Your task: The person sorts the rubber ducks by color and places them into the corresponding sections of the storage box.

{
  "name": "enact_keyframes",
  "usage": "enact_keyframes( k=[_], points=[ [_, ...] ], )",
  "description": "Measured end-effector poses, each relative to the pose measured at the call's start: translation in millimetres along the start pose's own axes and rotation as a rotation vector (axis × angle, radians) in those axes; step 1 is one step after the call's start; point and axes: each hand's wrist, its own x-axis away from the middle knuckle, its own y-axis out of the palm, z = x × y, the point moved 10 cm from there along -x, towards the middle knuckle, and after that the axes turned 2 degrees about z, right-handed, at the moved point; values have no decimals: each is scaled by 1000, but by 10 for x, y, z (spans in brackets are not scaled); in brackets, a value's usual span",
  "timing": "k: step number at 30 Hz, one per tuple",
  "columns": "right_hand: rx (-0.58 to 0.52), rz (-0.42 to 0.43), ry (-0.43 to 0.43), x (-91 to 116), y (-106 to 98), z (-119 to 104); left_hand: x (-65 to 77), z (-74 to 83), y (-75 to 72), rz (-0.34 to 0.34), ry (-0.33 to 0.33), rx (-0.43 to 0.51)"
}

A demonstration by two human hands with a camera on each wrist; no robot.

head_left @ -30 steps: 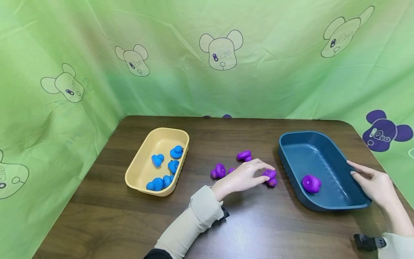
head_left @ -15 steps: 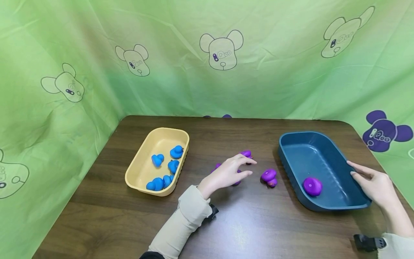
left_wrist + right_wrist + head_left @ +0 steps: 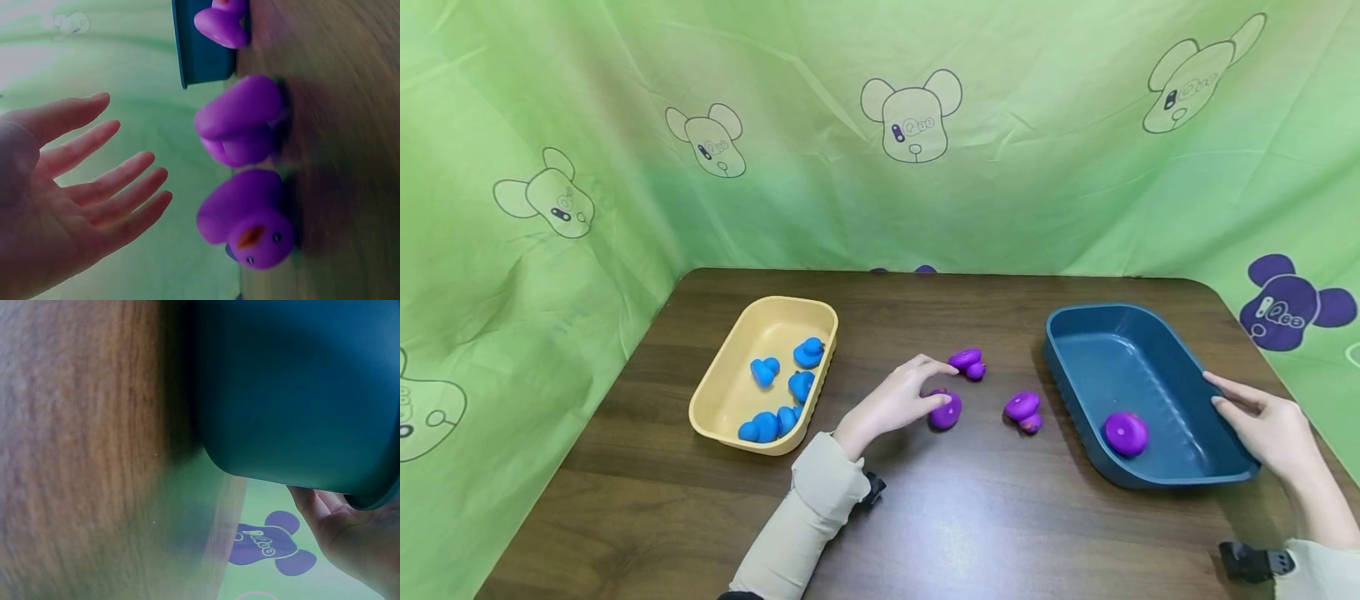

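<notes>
The left hand (image 3: 895, 408) has drawn back leftward off the near duck (image 3: 1022, 406) beside the blue tub (image 3: 1150, 358), and the far duck (image 3: 965, 361) now lies uncovered too. No duck has gone in with that move: the blue tub, near the right edge of the bench (image 3: 625, 500), shows one purple duck (image 3: 1126, 433) by its near left corner.

The left hand's grip is well open, thumb and fingers spread, holding nothing. Seen from the head, its thumb overlaps the middle duck (image 3: 946, 412); the left wrist view shows no contact with any duck. The right hand (image 3: 1277, 429) grips the blue tub's right rim. Blue ducks (image 3: 760, 427) lie in the yellow tub (image 3: 730, 400), toward the bench's left edge.
</notes>
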Motion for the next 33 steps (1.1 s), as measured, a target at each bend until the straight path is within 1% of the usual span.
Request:
enact_keyframes(
  k=[6,17,24,28,33],
  points=[
    [-2,-3,-7,-2,6,6,47,-158,-38,2,-52,-18],
    [4,2,-7,-10,4,15,99,-354,-16,-59,-139,-52],
    [-5,-8,4,-5,10,15,109,-453,2,-71,-169,-57],
    [-7,-16,13,-3,13,19,119,-521,34,-90,-195,-55],
    [-13,-14,10,-2,14,20,123,-579,69,-108,-213,-46]
  ],
)
